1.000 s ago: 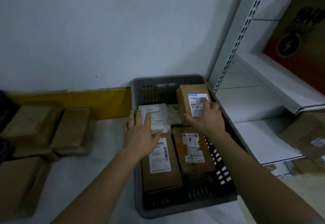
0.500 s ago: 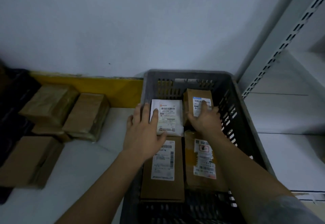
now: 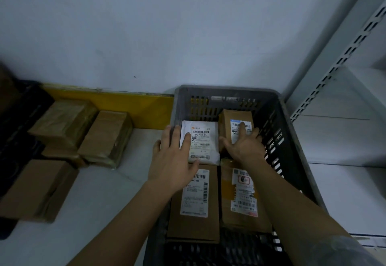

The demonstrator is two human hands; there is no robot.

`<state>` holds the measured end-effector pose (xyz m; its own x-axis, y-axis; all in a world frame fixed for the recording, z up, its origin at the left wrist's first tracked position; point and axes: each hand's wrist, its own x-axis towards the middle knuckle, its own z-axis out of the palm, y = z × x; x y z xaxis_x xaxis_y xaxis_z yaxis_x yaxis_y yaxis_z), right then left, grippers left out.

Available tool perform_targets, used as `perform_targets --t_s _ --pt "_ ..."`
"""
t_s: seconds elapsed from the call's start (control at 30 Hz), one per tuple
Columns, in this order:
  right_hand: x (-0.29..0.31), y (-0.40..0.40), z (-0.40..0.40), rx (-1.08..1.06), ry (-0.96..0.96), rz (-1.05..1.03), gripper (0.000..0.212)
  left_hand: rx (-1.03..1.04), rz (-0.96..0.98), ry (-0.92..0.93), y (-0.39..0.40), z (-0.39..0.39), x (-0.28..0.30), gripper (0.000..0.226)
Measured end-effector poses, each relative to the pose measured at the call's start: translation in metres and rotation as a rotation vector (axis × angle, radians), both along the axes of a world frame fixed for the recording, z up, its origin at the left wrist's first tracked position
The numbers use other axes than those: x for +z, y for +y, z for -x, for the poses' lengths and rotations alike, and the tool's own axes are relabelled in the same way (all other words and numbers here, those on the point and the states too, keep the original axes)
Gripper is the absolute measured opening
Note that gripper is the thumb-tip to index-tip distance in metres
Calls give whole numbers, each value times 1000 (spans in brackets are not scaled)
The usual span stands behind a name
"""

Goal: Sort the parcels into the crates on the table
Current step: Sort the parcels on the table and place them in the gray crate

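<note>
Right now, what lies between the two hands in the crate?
In the head view, the white parcel lies between the left hand and the right hand, beside the small brown box.

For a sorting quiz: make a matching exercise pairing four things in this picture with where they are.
Things:
1. white parcel
2. small brown box
3. brown parcel with red-marked label
4. taped brown boxes

Places:
A. on the table, left of the grey crate
B. under the left hand, in the crate
C. near right of the crate
D. far right corner of the crate, under the right hand

Pairs: 1-B, 2-D, 3-C, 4-A
</note>
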<state>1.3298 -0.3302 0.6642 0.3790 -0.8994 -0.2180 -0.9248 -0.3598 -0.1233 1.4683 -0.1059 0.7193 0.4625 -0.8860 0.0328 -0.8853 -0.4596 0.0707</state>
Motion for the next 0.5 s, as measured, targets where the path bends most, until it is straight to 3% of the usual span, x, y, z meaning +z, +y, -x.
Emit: perform_targets --t_s 0.13,0.5 --pt "4 1 6 -1 -6 14 130 3 17 17 0 -1 0 86" --pt "68 33 -19 241 -71 283 111 148 75 33 23 -42 22 87"
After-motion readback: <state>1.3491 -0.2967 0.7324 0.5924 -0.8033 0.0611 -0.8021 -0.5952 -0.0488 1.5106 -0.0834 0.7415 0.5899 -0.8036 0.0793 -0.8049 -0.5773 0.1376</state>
